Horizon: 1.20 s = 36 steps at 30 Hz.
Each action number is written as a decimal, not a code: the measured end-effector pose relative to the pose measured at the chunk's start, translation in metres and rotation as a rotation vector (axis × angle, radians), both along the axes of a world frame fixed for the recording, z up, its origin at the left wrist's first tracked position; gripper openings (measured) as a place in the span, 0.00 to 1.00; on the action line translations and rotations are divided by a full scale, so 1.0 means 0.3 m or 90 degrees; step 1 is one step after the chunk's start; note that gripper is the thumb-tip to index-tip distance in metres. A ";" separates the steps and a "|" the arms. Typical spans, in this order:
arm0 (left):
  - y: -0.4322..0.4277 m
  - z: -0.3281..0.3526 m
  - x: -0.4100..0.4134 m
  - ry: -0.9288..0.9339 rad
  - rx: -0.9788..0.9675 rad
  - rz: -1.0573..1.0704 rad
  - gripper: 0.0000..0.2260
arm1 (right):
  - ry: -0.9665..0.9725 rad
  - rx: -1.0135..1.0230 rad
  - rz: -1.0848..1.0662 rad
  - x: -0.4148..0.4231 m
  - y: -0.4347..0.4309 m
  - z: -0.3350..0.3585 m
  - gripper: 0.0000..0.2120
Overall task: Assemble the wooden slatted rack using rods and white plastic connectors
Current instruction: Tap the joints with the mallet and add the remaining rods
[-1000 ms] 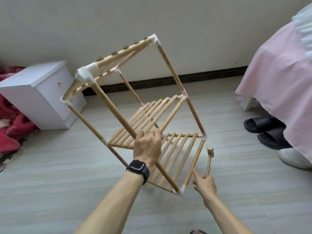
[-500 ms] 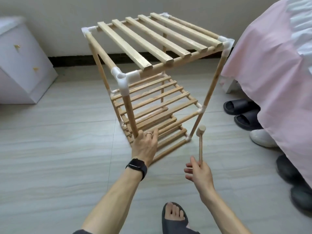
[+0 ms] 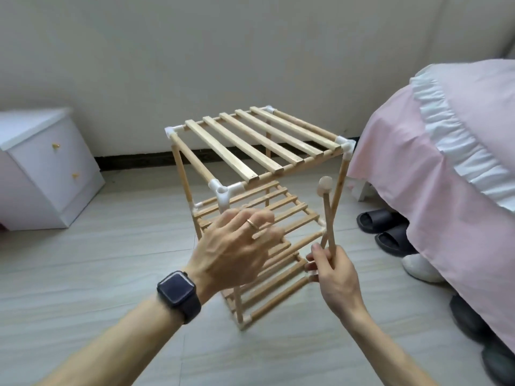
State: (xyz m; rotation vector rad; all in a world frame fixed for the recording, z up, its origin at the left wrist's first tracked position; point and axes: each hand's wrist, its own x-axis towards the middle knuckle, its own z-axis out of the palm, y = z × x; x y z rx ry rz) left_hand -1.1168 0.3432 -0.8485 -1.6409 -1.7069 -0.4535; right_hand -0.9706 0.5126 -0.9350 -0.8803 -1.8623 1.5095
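Though seemingly complete, entered as rack [image 3: 223,147], upright on floor [image 3: 97,274]: three slatted tiers, rods [image 3: 192,160] seated in white connectors [image 3: 223,190] — final tapping perhaps outstanding. Left hand [image 3: 234,254] loose-fingered before near post [image 3: 238,302], contact unclear; right hand [image 3: 334,277] pinching small mallet [image 3: 325,185].

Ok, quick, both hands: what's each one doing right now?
Left hand: open, holding nothing.
Right hand: gripping the wooden mallet by its handle.

floor [image 3: 83,274]: pale, wood-look
middle: rack [image 3: 242,143] standing upright
left: white cabinet [image 3: 50,174]
right: black slippers [image 3: 384,227], white shoe [image 3: 418,267] beside bed [image 3: 418,176]
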 end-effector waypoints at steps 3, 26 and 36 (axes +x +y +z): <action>-0.047 0.161 -0.111 -0.045 0.101 0.107 0.13 | 0.074 0.072 0.032 -0.060 -0.025 0.172 0.19; -0.170 0.198 -0.253 -0.163 -0.271 0.359 0.33 | 0.060 0.321 0.160 -0.318 -0.044 0.415 0.12; -0.076 0.171 -0.110 -0.268 -0.200 0.484 0.35 | -0.053 0.397 0.142 -0.116 0.018 0.570 0.22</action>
